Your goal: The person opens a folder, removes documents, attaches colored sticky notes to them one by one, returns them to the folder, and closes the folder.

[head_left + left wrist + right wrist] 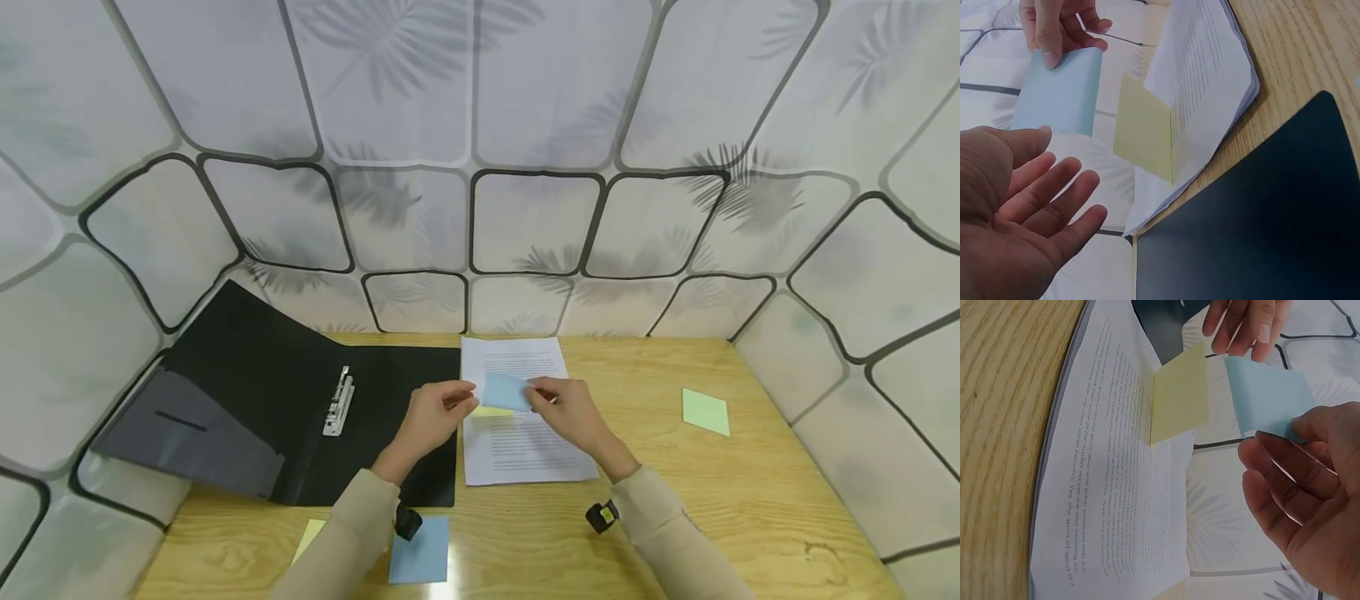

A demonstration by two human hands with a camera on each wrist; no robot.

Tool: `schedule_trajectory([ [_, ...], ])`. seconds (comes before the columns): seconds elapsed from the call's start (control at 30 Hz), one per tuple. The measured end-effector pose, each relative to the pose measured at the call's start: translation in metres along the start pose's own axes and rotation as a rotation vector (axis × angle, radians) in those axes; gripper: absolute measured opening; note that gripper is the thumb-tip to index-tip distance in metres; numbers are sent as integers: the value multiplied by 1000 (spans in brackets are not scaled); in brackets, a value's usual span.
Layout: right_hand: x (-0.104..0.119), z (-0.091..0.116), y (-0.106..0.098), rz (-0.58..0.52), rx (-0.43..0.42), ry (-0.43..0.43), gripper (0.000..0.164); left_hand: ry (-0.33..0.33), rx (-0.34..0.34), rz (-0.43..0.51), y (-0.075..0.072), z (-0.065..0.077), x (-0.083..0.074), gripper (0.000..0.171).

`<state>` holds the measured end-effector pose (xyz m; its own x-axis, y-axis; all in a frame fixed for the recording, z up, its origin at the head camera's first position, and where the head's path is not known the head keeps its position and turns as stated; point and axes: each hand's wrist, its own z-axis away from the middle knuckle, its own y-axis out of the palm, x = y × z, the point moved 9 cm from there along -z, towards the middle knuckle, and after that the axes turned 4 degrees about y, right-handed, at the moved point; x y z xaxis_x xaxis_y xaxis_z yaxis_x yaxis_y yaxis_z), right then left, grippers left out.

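Note:
A blue sticky note (504, 392) is held above the printed sheets by my right hand (567, 410), its thumb and fingers pinching one edge. In the right wrist view the blue note (1269, 400) bends along its far edge. My left hand (433, 414) is close to the note's opposite edge; in the left wrist view its fingers (1063, 194) are spread and relaxed, gripping nothing. A yellow sticky note (1180, 397) is stuck by one edge to the top sheet and stands up from the page. The stack of printed sheets (525, 458) lies flat on the table.
Left of the sheets lies an open black folder (405, 375) with a metal clip (339, 404). A green sticky note (705, 412) is at the right. Near the front edge are another blue note (420, 560) and a partly covered yellow note (309, 535). Patterned curtains (525, 221) surround the wooden table.

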<state>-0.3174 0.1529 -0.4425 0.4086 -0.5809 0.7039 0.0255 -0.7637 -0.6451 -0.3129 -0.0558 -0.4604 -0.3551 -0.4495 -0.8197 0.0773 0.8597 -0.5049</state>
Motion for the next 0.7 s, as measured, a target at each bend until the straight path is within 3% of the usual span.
schedule_trajectory([
  [0.3, 1, -1, 2, -14, 40, -6, 20, 25, -1, -17, 6, -8, -6, 16],
  [0.7, -3, 4, 4, -9, 91, -10, 24, 28, -35, -18, 9, -7, -7, 15],
])
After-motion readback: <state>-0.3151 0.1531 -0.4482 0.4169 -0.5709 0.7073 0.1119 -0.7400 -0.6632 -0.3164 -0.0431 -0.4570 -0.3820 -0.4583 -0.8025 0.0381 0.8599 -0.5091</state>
